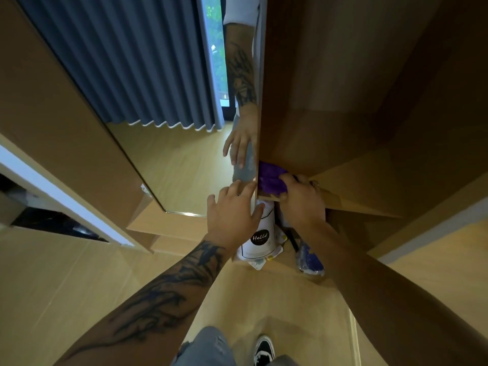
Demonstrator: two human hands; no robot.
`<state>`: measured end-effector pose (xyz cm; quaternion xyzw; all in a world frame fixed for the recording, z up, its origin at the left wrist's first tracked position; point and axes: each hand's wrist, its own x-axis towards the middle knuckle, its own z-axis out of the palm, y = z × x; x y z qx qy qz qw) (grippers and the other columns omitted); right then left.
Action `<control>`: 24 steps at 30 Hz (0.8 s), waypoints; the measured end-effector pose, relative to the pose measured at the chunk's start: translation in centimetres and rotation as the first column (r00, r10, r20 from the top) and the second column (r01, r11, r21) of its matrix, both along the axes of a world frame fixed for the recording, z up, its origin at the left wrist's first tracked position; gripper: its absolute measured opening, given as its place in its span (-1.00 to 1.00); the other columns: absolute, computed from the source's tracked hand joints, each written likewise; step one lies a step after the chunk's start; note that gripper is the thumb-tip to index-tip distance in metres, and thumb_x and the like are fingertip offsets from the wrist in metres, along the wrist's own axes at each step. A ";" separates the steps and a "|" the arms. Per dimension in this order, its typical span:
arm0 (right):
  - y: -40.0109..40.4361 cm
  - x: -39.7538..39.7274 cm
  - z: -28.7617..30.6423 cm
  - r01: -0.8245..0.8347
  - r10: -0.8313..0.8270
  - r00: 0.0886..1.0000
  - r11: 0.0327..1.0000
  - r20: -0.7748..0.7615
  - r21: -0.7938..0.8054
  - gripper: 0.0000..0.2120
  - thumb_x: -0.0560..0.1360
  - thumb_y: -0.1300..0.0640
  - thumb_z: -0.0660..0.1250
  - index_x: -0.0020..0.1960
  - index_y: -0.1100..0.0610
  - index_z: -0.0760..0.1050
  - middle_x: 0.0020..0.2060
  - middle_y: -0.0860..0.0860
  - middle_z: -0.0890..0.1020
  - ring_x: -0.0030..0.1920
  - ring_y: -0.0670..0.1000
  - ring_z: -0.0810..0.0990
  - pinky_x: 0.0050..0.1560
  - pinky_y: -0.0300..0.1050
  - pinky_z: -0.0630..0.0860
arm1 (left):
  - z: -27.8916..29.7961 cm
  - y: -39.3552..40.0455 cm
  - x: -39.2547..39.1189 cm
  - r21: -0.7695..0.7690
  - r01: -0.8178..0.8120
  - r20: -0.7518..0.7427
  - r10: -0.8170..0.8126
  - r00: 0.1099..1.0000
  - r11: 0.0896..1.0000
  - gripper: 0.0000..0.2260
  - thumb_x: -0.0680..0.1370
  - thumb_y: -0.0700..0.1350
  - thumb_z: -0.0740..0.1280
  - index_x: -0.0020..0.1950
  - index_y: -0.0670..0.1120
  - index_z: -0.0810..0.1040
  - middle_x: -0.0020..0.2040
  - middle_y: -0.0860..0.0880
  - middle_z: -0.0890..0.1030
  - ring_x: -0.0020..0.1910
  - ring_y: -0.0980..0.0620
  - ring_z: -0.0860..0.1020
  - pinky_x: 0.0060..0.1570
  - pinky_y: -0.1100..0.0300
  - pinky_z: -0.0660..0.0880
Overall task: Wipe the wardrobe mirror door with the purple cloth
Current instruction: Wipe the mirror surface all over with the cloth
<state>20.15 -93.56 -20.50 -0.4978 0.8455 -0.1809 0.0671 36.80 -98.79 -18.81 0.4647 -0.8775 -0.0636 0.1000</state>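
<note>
At door edge: right hand (301, 199) clutches purple cloth (272, 179), seemingly bunched crosswise; left hand (232, 210) splayed.

Purple cloth (270, 180), bright against tan wood of the wardrobe (369, 101). Slate-blue pleated curtain (137, 64) with white scalloped hem, reflected in the mirror door (169, 165). Pale honey wood-grain floor (66, 281). White bag (260, 239) bearing a black disc lettered "Hello". Black-and-white shoe (264, 350); faded blue jeans (206, 350). Dark tattoo on the left forearm (158, 294).
</note>
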 end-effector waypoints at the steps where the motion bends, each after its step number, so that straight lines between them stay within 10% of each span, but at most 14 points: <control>1: 0.3 0.2 0.5 0.004 -0.003 1.000 0.999 0.017 -0.033 -0.57 0.62 0.21 0.27 0.47 0.03 0.41 0.30 0.15 0.51 0.22 0.25 0.49 0.19 0.07 0.43 | 0.5 -0.3 0.3 -0.015 0.010 -0.008 -0.010 1.000 1.000 -0.52 0.64 0.24 0.17 0.54 0.17 0.29 0.50 -0.02 0.43 0.42 -0.11 0.45 0.34 -0.15 0.34; 24: -5.7 12.8 18.4 0.183 -0.244 0.968 0.539 0.055 -0.822 -0.55 0.54 0.21 0.35 0.37 0.02 0.31 0.26 0.18 0.40 0.19 0.16 0.47 0.17 0.15 0.56 | 19.5 -12.2 9.8 -0.489 0.178 -0.327 -0.369 0.870 0.854 -0.60 0.63 0.18 0.25 0.46 0.15 0.44 0.40 -0.01 0.53 0.36 -0.08 0.49 0.34 -0.07 0.37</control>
